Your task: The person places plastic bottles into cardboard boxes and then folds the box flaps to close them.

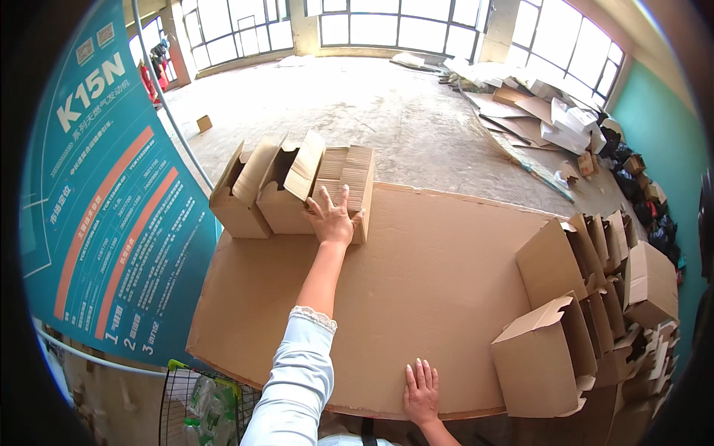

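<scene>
Basically, what counts in space is how the end box [358,165] is placed under the left hand [332,223]: it is found toward the upper left of the frame's centre, at the right end of a row of three, with most of its top lying beyond the palm, toward the top of the frame. Its longest run appears to be near to far, roughly in line with the forearm, so it is met by the hand at its near end rather than along a long side. Fingers are spread wide and laid over the near top edge, thumb out to the right; contact seems to be made, nothing is seen gripped, and how hard it is pressed cannot be told. Flaps look folded down on it, while on the middle box [284,207], just beside it, and the left box [236,212] they are raised. At lower centre, the right hand [422,396] is laid palm down on the brown cardboard sheet [431,290], fingers extended and nearly together, nothing held. By position, the end box is plainly nearest the left hand; the right hand is placed well apart. Lower right, the tan carton [532,360] is touched by neither hand
</scene>
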`<control>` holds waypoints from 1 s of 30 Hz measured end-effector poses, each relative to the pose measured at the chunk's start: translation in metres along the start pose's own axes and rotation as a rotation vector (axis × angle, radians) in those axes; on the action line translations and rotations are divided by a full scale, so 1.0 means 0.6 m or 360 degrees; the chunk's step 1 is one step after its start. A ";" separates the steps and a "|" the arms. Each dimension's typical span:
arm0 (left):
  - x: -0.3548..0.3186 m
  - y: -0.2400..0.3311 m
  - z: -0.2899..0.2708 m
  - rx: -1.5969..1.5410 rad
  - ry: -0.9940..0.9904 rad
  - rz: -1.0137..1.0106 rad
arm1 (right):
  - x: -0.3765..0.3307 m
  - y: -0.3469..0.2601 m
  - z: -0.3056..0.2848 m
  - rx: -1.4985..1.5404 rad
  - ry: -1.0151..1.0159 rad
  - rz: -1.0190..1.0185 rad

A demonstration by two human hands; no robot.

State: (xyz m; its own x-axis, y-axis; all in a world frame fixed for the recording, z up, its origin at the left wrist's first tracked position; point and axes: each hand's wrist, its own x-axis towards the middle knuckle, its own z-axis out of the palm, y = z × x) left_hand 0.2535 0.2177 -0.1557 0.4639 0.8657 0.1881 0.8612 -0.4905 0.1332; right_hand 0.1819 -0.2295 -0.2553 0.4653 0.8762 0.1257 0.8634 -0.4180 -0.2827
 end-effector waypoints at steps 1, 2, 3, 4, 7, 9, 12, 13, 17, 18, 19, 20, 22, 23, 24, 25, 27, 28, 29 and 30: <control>0.007 0.004 0.001 0.0017 -0.0036 -0.0029 | 0.000 -0.001 -0.001 0.0006 0.0002 0.0006; 0.014 0.009 0.001 0.0033 -0.0071 -0.0059 | 0.000 -0.002 -0.001 0.0010 0.0004 0.0013; 0.016 0.028 -0.031 0.0136 -0.0240 -0.0082 | -0.002 -0.002 -0.003 0.0021 0.0008 0.0032; 0.023 0.036 -0.027 0.0150 -0.0276 -0.0101 | -0.003 -0.003 -0.005 0.0031 0.0012 0.0052; 0.044 0.034 -0.026 0.0047 -0.0342 -0.0152 | -0.001 -0.006 -0.010 0.0066 0.0078 0.0037; 0.064 -0.001 -0.008 0.0001 -0.0347 -0.0036 | 0.001 -0.008 -0.010 0.0113 0.0136 -0.0009; 0.044 -0.050 0.004 -0.0034 -0.0292 0.0155 | 0.009 0.000 -0.010 0.0257 0.0198 -0.0009; 0.001 -0.033 -0.015 -0.0044 -0.0250 0.0272 | 0.010 0.008 -0.012 0.0328 0.0208 0.0033; -0.201 -0.066 0.011 -0.0478 -0.0234 0.0649 | 0.004 0.033 -0.115 0.0789 0.0462 0.0236; -0.260 -0.090 0.012 -0.0585 -0.0288 0.0647 | 0.002 0.036 -0.180 0.0683 0.0615 0.0147; -0.321 -0.124 0.008 -0.0616 -0.0327 0.0594 | 0.000 0.040 -0.245 0.0590 0.0752 0.0022; -0.376 -0.151 0.004 -0.0651 -0.0369 0.0539 | -0.011 0.059 -0.298 0.0381 0.0848 0.0080; -0.457 -0.200 -0.019 -0.0724 -0.0432 0.0419 | -0.029 0.100 -0.384 -0.0005 0.0998 0.0345; -0.481 -0.212 -0.042 -0.0728 -0.0408 0.0411 | -0.035 0.122 -0.414 -0.0183 0.1050 0.0550; -0.504 -0.223 -0.070 -0.0739 -0.0383 0.0398 | -0.048 0.157 -0.427 -0.0370 0.0930 0.0722; -0.519 -0.240 -0.086 -0.0758 -0.0372 0.0371 | -0.059 0.192 -0.426 -0.0428 0.0675 0.0915; -0.528 -0.296 -0.116 -0.0847 -0.0281 0.0315 | -0.067 0.215 -0.449 -0.0144 0.0109 0.1226; -0.532 -0.317 -0.132 -0.0899 -0.0230 0.0286 | -0.089 0.274 -0.427 -0.0036 0.0184 0.1012; -0.539 -0.336 -0.153 -0.0891 -0.0099 0.0262 | -0.069 0.256 -0.439 0.0165 0.0144 0.0848; -0.550 -0.374 -0.157 -0.0900 -0.0027 0.0241 | -0.043 0.226 -0.443 0.0166 0.0144 0.0763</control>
State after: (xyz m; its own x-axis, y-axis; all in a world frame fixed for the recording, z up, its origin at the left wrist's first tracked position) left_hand -0.1126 0.0325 -0.1562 0.5802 0.7811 0.2306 0.5429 -0.5820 0.6055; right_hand 0.3389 -0.3727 -0.0440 0.8241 0.5651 0.0391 0.5262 -0.7382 -0.4221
